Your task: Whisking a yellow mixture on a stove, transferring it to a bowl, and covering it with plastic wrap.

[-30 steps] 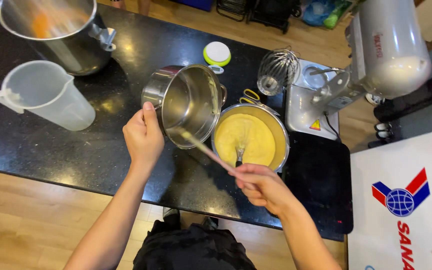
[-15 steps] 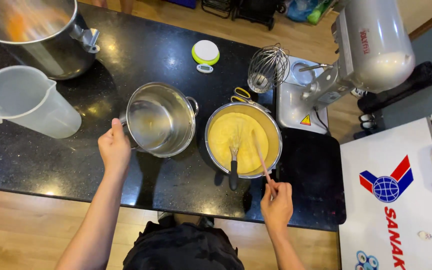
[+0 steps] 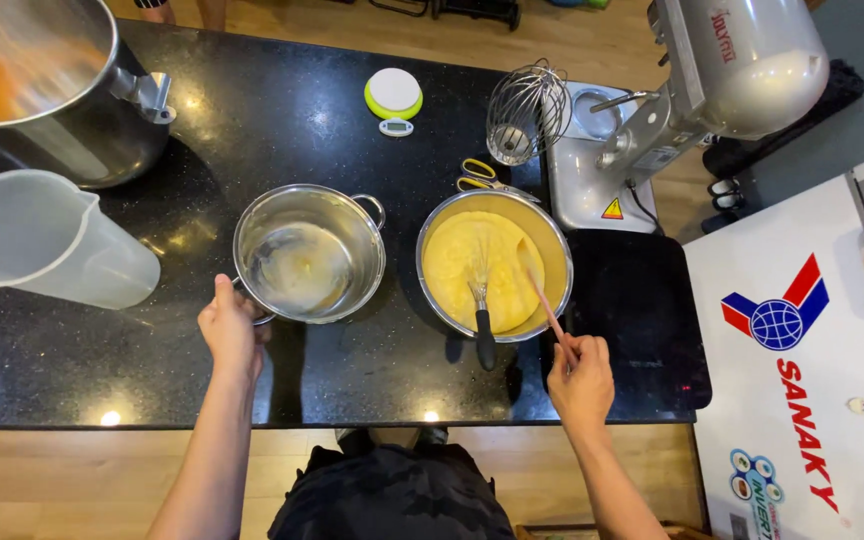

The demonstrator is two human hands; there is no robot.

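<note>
My left hand (image 3: pixel 229 330) grips the near handle of a steel pot (image 3: pixel 309 252) that stands upright on the black counter (image 3: pixel 252 130), with only smears of yellow batter inside. My right hand (image 3: pixel 580 377) holds a pink spatula (image 3: pixel 540 296) whose blade dips into a steel bowl (image 3: pixel 494 263) full of yellow batter. A whisk with a black handle (image 3: pixel 481 312) leans in that bowl, just left of the spatula.
A clear plastic jug (image 3: pixel 42 240) and a large steel mixer bowl (image 3: pixel 42 85) stand at the left. A small green and white kitchen scale (image 3: pixel 393 98) and yellow scissors (image 3: pixel 482 177) lie behind. A stand mixer (image 3: pixel 672 110) with wire whip sits right; a white chest freezer (image 3: pixel 812 350) is beside the counter.
The pot was tilted toward the batter bowl with the spatula scraping it; now it stands upright on the counter. My right hand has moved the spatula into the batter bowl.
</note>
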